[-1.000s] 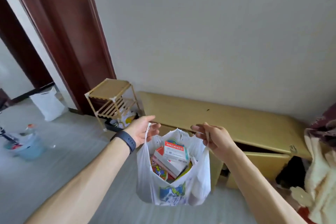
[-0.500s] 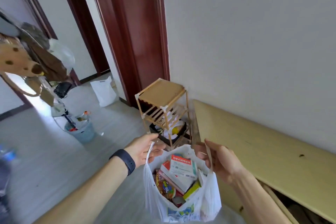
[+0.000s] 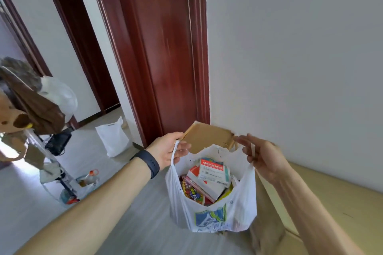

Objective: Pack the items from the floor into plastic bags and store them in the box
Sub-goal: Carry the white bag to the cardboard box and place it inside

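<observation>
- Head view, progress: bag hangs above the floor, filled with cartons and snack packets. Packing of this bag looks complete.
- Remaining, by judgement: close the bag and store it. No storage box can be identified in this view.
- Left hand grip: fingers curled round the left handle, closed on it.
- Right hand grip: holds the right handle, spreading the bag mouth wide. Fingers are blurred and look only partly curled.

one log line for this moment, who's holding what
left hand: grips plastic bag handle | right hand: holds other handle | plastic bag: hanging open between hands | contents: medicine box on top
</observation>
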The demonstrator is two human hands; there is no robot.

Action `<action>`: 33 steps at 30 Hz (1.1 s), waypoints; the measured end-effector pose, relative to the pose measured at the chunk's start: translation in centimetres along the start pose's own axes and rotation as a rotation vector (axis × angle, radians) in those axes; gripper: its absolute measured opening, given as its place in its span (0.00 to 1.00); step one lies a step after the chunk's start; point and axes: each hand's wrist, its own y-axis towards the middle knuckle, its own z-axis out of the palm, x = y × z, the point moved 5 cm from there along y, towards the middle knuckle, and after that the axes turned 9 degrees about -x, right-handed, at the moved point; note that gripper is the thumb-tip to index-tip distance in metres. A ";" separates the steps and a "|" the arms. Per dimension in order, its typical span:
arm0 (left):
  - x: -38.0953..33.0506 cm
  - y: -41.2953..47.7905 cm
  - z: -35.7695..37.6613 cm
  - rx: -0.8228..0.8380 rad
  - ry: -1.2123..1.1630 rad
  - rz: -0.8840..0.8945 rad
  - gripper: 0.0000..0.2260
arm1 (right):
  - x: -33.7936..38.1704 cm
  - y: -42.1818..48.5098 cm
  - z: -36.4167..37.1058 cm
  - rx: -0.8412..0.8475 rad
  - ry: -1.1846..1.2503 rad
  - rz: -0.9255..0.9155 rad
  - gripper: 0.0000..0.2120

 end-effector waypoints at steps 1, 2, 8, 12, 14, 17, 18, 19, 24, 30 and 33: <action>-1.5 1.0 -0.6 0.016 0.006 0.010 0.12 | 0.4 0.7 1.4 -0.012 0.004 -0.013 0.09; -3.3 2.1 -1.2 0.030 0.006 0.025 0.13 | 0.7 1.5 2.7 -0.030 0.013 -0.029 0.09; -10.6 8.9 -3.4 0.084 0.039 0.129 0.17 | 2.6 6.5 7.9 -0.108 0.030 -0.100 0.08; -14.5 15.1 -3.9 0.068 0.021 0.174 0.19 | 3.9 10.3 10.9 -0.107 0.021 -0.149 0.09; -16.2 17.9 -3.7 0.080 0.008 0.186 0.19 | 4.8 12.3 12.2 -0.111 0.034 -0.168 0.10; -18.9 21.9 -3.5 0.086 -0.011 0.195 0.17 | 6.1 15.1 14.2 -0.109 0.017 -0.203 0.14; -19.6 23.2 -3.3 0.097 -0.011 0.187 0.16 | 6.4 16.1 14.7 -0.115 0.010 -0.205 0.14; -20.3 24.6 -3.0 0.112 -0.007 0.180 0.15 | 6.5 17.1 15.2 -0.119 0.009 -0.202 0.15; -22.0 31.5 -0.3 0.164 0.057 0.178 0.11 | 5.7 22.6 16.3 -0.146 0.030 -0.119 0.16; -20.0 38.4 2.5 0.206 0.236 0.203 0.07 | 2.3 28.7 16.1 -0.246 -0.027 -0.004 0.11; -19.5 40.8 2.8 0.250 0.281 0.342 0.06 | 1.8 31.1 15.6 -0.329 -0.114 -0.056 0.10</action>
